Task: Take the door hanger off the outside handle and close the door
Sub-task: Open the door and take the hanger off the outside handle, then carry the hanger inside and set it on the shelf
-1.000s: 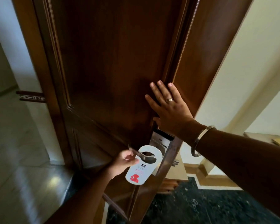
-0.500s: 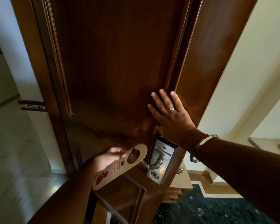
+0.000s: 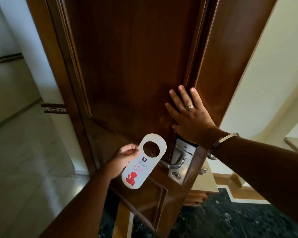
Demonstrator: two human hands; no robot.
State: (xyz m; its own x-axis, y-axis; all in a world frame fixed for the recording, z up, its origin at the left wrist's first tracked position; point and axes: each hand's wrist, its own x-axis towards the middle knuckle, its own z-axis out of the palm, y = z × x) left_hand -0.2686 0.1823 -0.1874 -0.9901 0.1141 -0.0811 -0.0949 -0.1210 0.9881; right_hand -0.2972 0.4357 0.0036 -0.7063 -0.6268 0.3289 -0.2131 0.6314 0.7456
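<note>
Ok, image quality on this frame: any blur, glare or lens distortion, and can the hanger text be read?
Head view: strong wide-angle bowing of the dark wooden door; bright glare patch on the pale floor; white card door hanger in the left hand is sharp enough for its red figure, small text illegible; right hand reasonably sharp.

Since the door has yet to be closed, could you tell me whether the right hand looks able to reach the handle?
Probably yes: the right hand lies flat on the door just above the handle, which is bare.
</note>
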